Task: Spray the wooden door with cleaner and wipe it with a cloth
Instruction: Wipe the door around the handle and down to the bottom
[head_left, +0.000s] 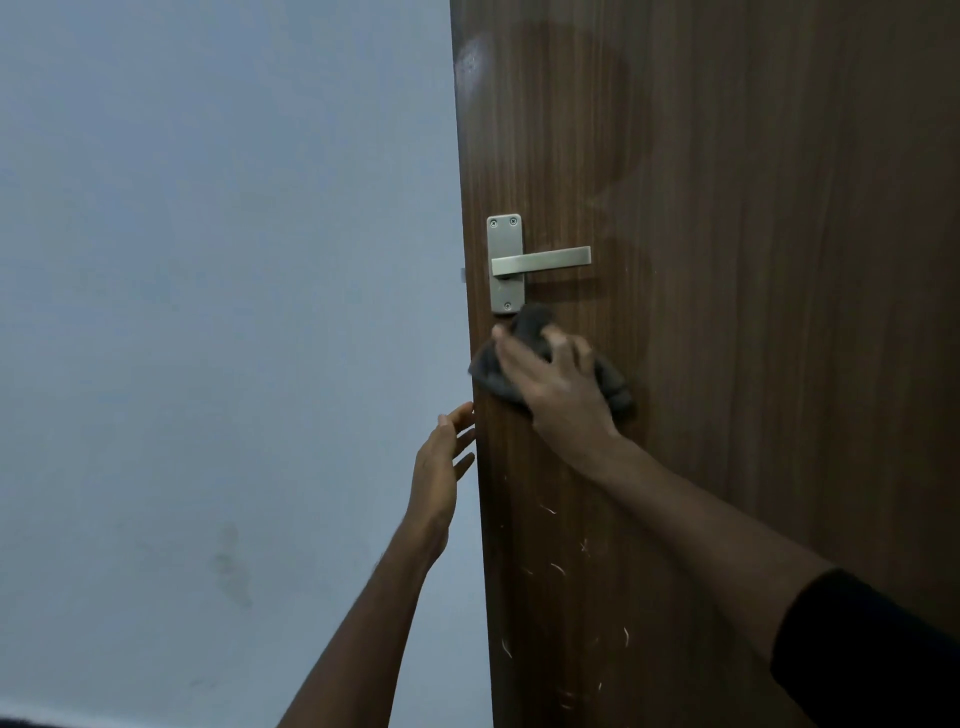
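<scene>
A dark brown wooden door (727, 312) fills the right half of the view, its free edge running down the middle. My right hand (558, 387) presses a crumpled grey cloth (535, 325) flat against the door, just below the metal lever handle (540, 259). My left hand (441, 462) is at the door's edge, fingers apart and holding nothing, fingertips at or just touching that edge. A faint wet sheen shows on the door above and right of the handle. No spray bottle is in view.
A pale blue-grey wall (208, 312) takes up the left half, with a faint smudge low down. White scratch marks (558, 569) dot the lower part of the door. A small latch piece (462, 274) sticks out of the door edge at handle height.
</scene>
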